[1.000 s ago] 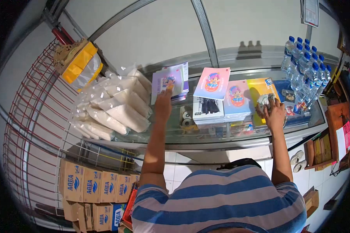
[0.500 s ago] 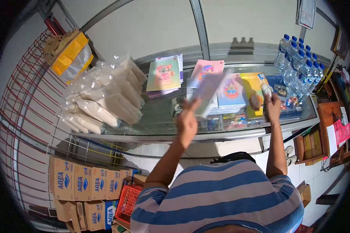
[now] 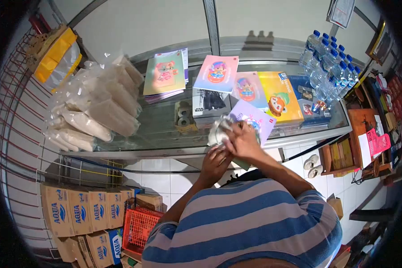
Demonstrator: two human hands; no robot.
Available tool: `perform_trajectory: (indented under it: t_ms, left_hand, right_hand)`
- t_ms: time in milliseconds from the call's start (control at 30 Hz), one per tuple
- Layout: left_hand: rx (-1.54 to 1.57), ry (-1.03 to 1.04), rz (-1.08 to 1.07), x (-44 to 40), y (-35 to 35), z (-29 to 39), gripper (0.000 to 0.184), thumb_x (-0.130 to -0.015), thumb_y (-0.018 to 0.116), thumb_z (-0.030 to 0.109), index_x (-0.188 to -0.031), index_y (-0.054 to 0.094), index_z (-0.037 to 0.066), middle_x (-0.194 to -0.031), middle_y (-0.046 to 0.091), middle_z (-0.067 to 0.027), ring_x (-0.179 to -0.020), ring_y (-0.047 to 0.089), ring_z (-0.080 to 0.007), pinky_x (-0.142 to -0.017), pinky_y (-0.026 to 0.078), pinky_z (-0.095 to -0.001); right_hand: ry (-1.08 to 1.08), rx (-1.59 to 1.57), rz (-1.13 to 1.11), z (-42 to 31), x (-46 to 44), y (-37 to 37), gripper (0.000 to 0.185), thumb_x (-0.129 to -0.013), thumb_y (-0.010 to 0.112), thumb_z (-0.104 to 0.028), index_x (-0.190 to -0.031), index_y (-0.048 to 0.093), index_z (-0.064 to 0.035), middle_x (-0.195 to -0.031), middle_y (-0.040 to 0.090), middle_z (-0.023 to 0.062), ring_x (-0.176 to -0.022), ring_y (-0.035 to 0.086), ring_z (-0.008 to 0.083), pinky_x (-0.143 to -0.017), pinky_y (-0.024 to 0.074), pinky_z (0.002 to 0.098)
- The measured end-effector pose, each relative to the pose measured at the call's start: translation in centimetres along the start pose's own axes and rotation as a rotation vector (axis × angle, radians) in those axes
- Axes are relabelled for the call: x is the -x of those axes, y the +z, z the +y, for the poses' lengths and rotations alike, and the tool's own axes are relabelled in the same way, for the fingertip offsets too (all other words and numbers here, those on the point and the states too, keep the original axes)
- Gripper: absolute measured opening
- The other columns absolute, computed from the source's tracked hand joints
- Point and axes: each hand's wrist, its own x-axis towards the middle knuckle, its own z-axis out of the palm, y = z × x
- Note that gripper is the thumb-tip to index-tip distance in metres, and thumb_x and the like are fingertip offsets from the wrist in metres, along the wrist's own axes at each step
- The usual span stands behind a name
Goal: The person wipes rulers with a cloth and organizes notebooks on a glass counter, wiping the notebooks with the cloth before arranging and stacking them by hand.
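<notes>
A lilac notebook [image 3: 264, 119] with a cartoon cover is tilted over the counter's front edge, partly hidden by my hands. My left hand [image 3: 216, 163] is closed at its near left side, fingers curled around the edge. Over the notebook, my right hand [image 3: 245, 142] grips a crumpled white cloth [image 3: 219, 129], blurred by motion. Behind them lie a pink-and-blue notebook [image 3: 217, 71], another pastel notebook [image 3: 249, 89], a yellow notebook [image 3: 281, 96] with a fox-like character and a grey Star Wars notebook [image 3: 210, 105].
The glass counter [image 3: 158, 129] carries plastic bags of white contents [image 3: 94, 102], a green-covered notebook stack [image 3: 165, 73] and several water bottles [image 3: 330, 60]. Below are Aqua cartons [image 3: 80, 212] and a red crate [image 3: 140, 228]. A wooden shelf [image 3: 366, 129] stands at right.
My right hand has moved left from the yellow notebook with the cloth, onto the lilac notebook. My left hand has come down nearer my body with that notebook. The camera view has shifted right.
</notes>
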Motion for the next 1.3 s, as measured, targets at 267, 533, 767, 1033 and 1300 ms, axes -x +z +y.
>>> perform_trajectory:
  t_ms: [267,533,767,1033,1300]
  left_hand:
    - [-0.115,-0.143,-0.027,-2.3,-1.9,2.5,0.026,-0.082,0.066,0.01,-0.107,0.066,0.006,-0.107,0.064,-0.0062,-0.096,0.063,-0.0223,-0.08,0.052,-0.034]
    - [-0.024,-0.23,0.285,-7.1,-3.7,2.4,0.024,-0.088,0.059,0.006,-0.112,0.062,0.002,-0.084,0.065,-0.0084,-0.066,0.061,-0.0221,-0.057,0.048,-0.0306]
    - [0.765,-0.803,0.067,-6.1,0.8,0.7,0.021,-0.095,0.049,0.003,-0.113,0.055,-0.005,-0.091,0.062,-0.0104,-0.066,0.055,-0.015,-0.053,0.045,-0.026]
    - [0.88,-0.589,0.197,-5.0,1.8,0.5,0.015,-0.095,0.048,0.004,-0.109,0.052,-0.002,-0.081,0.056,-0.0057,-0.062,0.047,-0.0113,-0.052,0.037,-0.0264]
    - [0.732,-0.492,0.242,-11.0,-2.9,0.2,0.006,-0.096,0.048,0.006,-0.097,0.05,0.001,-0.067,0.047,-0.0002,-0.051,0.035,-0.009,-0.045,0.027,-0.0286]
  right_hand:
    - [0.454,0.252,0.124,10.7,1.3,-2.3,0.04,-0.088,0.055,-0.028,-0.122,0.06,-0.0076,-0.119,0.06,0.0175,-0.091,0.051,0.0352,-0.077,0.0444,0.0448]
    - [0.861,-0.753,0.592,10.8,2.2,-8.9,0.029,-0.097,0.047,-0.02,-0.11,0.06,0.0028,-0.095,0.063,0.0105,-0.075,0.052,0.0173,-0.071,0.0434,0.0299]
    - [0.057,-0.102,0.222,-0.7,0.3,-4.2,0.045,-0.083,0.059,-0.019,-0.125,0.055,-0.002,-0.123,0.052,0.0187,-0.101,0.047,0.0333,-0.087,0.0399,0.0444]
    - [0.365,0.177,0.096,5.3,0.6,-1.8,0.042,-0.086,0.056,-0.027,-0.122,0.058,-0.0054,-0.12,0.058,0.0189,-0.095,0.051,0.038,-0.078,0.0419,0.0466]
    - [0.621,0.303,0.128,13.5,4.4,-4.9,0.038,-0.087,0.057,-0.026,-0.117,0.061,-0.0046,-0.119,0.059,0.0173,-0.095,0.052,0.0365,-0.079,0.0428,0.0479]
